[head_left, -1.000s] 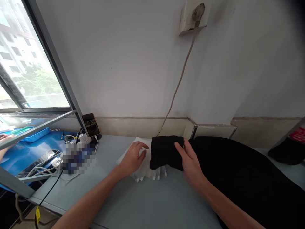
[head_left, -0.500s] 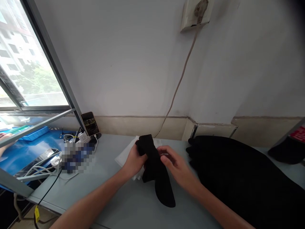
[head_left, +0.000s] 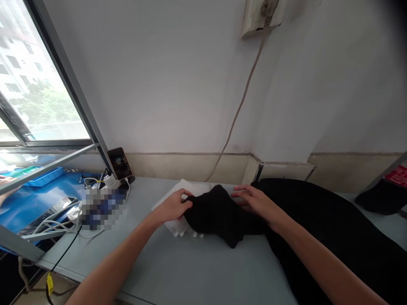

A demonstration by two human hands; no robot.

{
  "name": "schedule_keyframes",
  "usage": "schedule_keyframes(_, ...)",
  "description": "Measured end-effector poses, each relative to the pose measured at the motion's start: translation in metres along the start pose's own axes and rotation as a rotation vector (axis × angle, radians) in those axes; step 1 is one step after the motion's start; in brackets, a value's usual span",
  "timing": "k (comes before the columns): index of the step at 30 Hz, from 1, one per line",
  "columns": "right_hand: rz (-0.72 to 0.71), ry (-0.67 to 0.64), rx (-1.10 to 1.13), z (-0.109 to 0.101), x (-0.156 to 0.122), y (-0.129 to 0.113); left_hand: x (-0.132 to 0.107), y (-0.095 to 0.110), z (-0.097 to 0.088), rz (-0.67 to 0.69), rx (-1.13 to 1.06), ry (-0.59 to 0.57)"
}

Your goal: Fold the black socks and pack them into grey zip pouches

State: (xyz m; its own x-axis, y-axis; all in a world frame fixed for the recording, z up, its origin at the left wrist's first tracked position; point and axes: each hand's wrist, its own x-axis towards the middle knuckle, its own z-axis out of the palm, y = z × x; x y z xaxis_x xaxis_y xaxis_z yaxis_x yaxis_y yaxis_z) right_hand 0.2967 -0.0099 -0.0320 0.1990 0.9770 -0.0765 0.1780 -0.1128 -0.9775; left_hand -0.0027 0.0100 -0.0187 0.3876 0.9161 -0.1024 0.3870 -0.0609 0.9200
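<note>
A pair of black socks (head_left: 213,214) lies spread sideways in front of me, its left part over a stack of white translucent bags (head_left: 181,189). My left hand (head_left: 174,206) pinches the left end of the socks between thumb and fingers. Over their right part, my right hand (head_left: 254,203) has its fingers stretched out and apart, nearest the edge of a large black pile of socks (head_left: 318,224). Dark on dark, the border between the socks and the pile is hard to make out.
A phone (head_left: 120,164) leans on a stand by the wall. White cables (head_left: 51,224) and a power strip (head_left: 111,182) lie at left beside a metal frame. Another person's hand (head_left: 4,186) shows at the far left. Black socks with a red label (head_left: 397,176) stand at right.
The socks, folded and upright between both hands before, now lie flattened out sideways. My left hand has shifted to their left end, and my right hand has moved right and opened.
</note>
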Motion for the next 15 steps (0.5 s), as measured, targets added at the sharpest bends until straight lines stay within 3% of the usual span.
schedule_keyframes(3,-0.059,0.101,-0.086,-0.005,0.003,0.0,-0.002,-0.005,0.004,0.202,0.371,0.148)
schedule_keyframes(6,-0.121,0.014,-0.262,-0.001,-0.006,-0.001,0.0,-0.006,0.006,0.31,0.479,0.242)
schedule_keyframes(10,-0.261,-0.219,-0.6,0.006,-0.022,0.002,0.007,-0.01,-0.002,0.305,0.254,0.037)
schedule_keyframes(12,-0.3,-0.294,-0.643,0.003,-0.024,0.002,0.011,-0.014,-0.007,0.273,0.173,-0.06)
schedule_keyframes(15,-0.317,-0.43,-0.613,-0.009,-0.022,-0.003,0.015,-0.02,-0.009,0.35,0.25,-0.05)
